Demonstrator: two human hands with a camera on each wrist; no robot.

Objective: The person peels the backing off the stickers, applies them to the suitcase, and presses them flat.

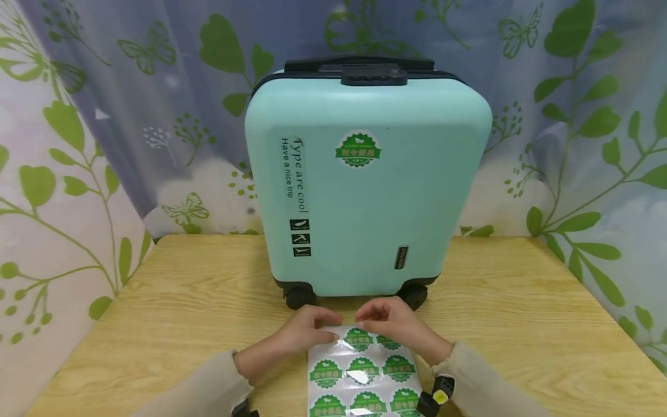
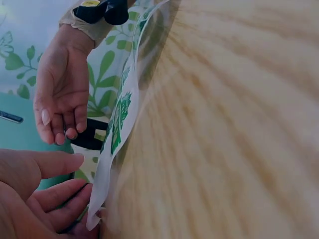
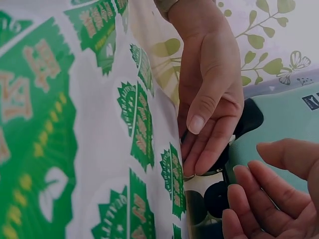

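A sheet of round green stickers (image 1: 346, 394) lies on the table in front of me; its upper left spot is bare white. My left hand (image 1: 302, 336) is at the sheet's upper left corner, thumb over the corner. In the left wrist view the sheet's raised edge (image 2: 102, 186) runs right beside the left fingers (image 2: 65, 191), with the thumb apart from it. My right hand (image 1: 398, 324) hovers at the upper right corner. In the right wrist view its fingers (image 3: 269, 209) are loosely bent with nothing between them. Fingertips of both hands face each other.
A mint green suitcase (image 1: 417, 191) stands upright behind the hands, wheels on the wooden table (image 1: 521, 324). One green sticker (image 1: 358, 150) is on its upper front. A patterned curtain (image 1: 172, 116) hangs behind and at both sides. Black wrist cameras (image 1: 435, 397) sit on the sleeves.
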